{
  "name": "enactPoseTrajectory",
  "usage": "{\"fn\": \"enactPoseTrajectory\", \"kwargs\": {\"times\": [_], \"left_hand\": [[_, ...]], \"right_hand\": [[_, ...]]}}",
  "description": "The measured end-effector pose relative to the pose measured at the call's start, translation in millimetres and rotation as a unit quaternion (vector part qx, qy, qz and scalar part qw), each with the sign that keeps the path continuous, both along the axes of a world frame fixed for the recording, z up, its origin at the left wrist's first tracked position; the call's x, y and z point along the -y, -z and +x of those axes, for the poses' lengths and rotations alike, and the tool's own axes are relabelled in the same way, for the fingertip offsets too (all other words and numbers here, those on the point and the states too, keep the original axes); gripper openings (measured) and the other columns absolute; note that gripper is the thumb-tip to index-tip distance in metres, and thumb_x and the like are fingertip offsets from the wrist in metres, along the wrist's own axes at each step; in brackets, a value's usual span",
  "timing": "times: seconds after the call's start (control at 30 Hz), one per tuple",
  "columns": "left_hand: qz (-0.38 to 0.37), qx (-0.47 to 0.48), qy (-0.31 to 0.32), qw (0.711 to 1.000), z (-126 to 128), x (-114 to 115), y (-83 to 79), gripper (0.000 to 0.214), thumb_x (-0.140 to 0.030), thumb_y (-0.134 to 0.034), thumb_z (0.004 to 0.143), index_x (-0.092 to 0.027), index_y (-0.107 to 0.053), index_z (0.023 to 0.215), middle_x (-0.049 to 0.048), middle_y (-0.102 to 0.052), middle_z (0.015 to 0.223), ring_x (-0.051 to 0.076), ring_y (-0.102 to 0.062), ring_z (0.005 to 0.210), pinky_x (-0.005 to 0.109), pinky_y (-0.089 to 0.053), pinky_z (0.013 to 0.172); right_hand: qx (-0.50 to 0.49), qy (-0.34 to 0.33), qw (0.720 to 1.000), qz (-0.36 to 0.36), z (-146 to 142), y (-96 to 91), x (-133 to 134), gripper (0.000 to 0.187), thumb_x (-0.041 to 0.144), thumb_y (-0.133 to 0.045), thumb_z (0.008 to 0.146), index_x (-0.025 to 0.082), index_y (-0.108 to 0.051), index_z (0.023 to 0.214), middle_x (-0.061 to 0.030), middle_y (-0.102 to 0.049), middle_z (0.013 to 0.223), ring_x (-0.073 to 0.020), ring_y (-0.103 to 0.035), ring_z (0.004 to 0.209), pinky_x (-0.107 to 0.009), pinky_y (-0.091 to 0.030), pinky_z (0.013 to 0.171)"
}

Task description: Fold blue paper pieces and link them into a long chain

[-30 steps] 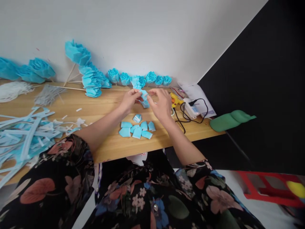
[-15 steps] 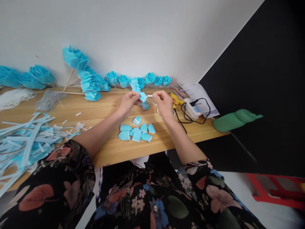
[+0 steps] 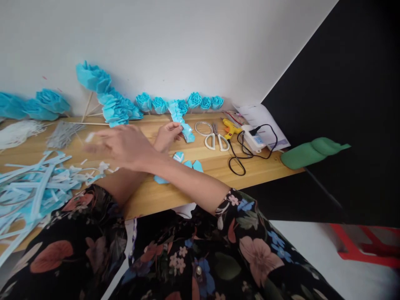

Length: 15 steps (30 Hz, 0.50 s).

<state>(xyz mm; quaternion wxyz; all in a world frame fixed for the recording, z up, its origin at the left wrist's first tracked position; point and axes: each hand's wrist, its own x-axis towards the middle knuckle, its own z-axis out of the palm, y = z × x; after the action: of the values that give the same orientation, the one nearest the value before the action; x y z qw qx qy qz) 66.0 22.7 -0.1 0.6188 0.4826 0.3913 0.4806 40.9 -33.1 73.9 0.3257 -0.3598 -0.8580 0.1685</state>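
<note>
My left hand point(image 3: 167, 135) is closed on a folded light-blue paper piece point(image 3: 186, 131), held just above the wooden table point(image 3: 218, 168). My right hand point(image 3: 121, 143) reaches across my left forearm toward the left and is smeared by motion. A small white scrap point(image 3: 90, 136) shows at its fingertips, and I cannot tell whether it is gripped. Several cut blue paper petals point(image 3: 196, 166) lie on the table under my right forearm, partly hidden by it.
White-handled scissors point(image 3: 215, 141), a white ring point(image 3: 203, 127), a yellow glue gun point(image 3: 230, 128) and a corded white box point(image 3: 253, 141) lie to the right. Blue paper roses point(image 3: 156, 103) line the wall. A heap of blue and white strips point(image 3: 31, 183) fills the left. A green object point(image 3: 309, 152) overhangs the right edge.
My right hand left the folded blue piece and swung left across my left arm, uncovering the scissors and ring. My left hand kept hold of the blue piece.
</note>
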Motion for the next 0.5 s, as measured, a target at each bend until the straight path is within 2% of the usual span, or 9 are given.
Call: {"fn": "enactPoseTrajectory", "kwargs": {"times": [0.03, 0.1, 0.17, 0.23, 0.33, 0.4, 0.5], "left_hand": [[0.005, 0.002, 0.003, 1.0, -0.6, -1.5, 0.2, 0.007, -0.013, -0.065, 0.09, -0.016, -0.068, 0.085, -0.0033, -0.069, 0.071, 0.008, -0.063, 0.062, 0.017, -0.048, 0.059], [0.021, -0.008, 0.001, 1.0, -0.1, -5.3, 1.0, 0.003, -0.013, -0.067, 0.088, -0.016, -0.068, 0.088, -0.002, -0.069, 0.074, 0.009, -0.063, 0.064, 0.019, -0.049, 0.06], [0.039, -0.035, -0.006, 0.999, 2.4, -8.2, 2.1, 0.008, -0.016, -0.066, 0.089, -0.013, -0.069, 0.096, -0.001, -0.065, 0.076, 0.011, -0.063, 0.068, 0.021, -0.05, 0.061], [0.055, -0.049, -0.004, 0.997, 4.7, -8.8, 2.6, 0.015, -0.016, -0.063, 0.089, -0.01, -0.068, 0.102, -0.0009, -0.062, 0.075, 0.012, -0.062, 0.071, 0.021, -0.05, 0.061], [0.073, -0.036, 0.022, 0.996, 4.0, -5.4, 1.7, 0.022, -0.012, -0.067, 0.085, -0.012, -0.066, 0.107, -0.0037, -0.063, 0.069, 0.01, -0.06, 0.063, 0.021, -0.048, 0.061], [0.089, -0.026, 0.041, 0.995, 1.5, -2.7, 0.7, 0.031, -0.013, -0.072, 0.082, -0.015, -0.063, 0.111, -0.0059, -0.063, 0.065, 0.008, -0.058, 0.057, 0.02, -0.047, 0.06], [0.115, -0.026, 0.063, 0.991, -1.5, -0.1, 0.2, 0.038, -0.015, -0.074, 0.08, -0.015, -0.061, 0.116, -0.0058, -0.065, 0.067, 0.008, -0.059, 0.058, 0.02, -0.047, 0.06]], "right_hand": [[0.08, -0.033, 0.995, 0.046, -6.5, -3.9, 5.0, 0.022, 0.032, -0.055, 0.101, 0.029, -0.073, 0.087, 0.0087, -0.077, 0.115, -0.0198, -0.067, 0.117, -0.037, -0.048, 0.11], [0.105, -0.046, 0.991, 0.07, 4.1, -10.2, 11.2, 0.016, 0.027, -0.054, 0.101, 0.029, -0.07, 0.101, 0.0078, -0.073, 0.125, -0.0167, -0.064, 0.123, -0.035, -0.046, 0.113], [0.077, -0.037, 0.994, 0.068, 40.9, -13.0, 9.7, 0.03, 0.019, -0.058, 0.095, 0.02, -0.062, 0.124, -0.0011, -0.07, 0.133, -0.0178, -0.062, 0.127, -0.034, -0.046, 0.113], [0.021, 0.03, 0.998, 0.041, 93.0, -11.0, 1.5, 0.04, 0.013, -0.056, 0.092, 0.023, -0.06, 0.131, -0.0019, -0.066, 0.141, -0.0189, -0.059, 0.133, -0.037, -0.045, 0.116], [-0.072, 0.144, 0.987, 0.001, 172.9, 1.2, -13.2, 0.034, 0.02, -0.053, 0.094, 0.023, -0.067, 0.125, -0.0042, -0.072, 0.13, -0.0223, -0.066, 0.12, -0.042, -0.05, 0.108], [-0.116, 0.201, 0.972, -0.026, 212.5, 12.4, -18.1, 0.028, 0.027, -0.055, 0.093, 0.02, -0.073, 0.114, -0.0063, -0.077, 0.117, -0.0239, -0.07, 0.109, -0.044, -0.053, 0.102], [-0.13, 0.185, 0.967, -0.119, 240.1, 25.8, -16.7, 0.029, 0.038, -0.063, 0.089, 0.019, -0.078, 0.106, -0.0063, -0.079, 0.103, -0.0238, -0.071, 0.098, -0.041, -0.055, 0.091]]}}
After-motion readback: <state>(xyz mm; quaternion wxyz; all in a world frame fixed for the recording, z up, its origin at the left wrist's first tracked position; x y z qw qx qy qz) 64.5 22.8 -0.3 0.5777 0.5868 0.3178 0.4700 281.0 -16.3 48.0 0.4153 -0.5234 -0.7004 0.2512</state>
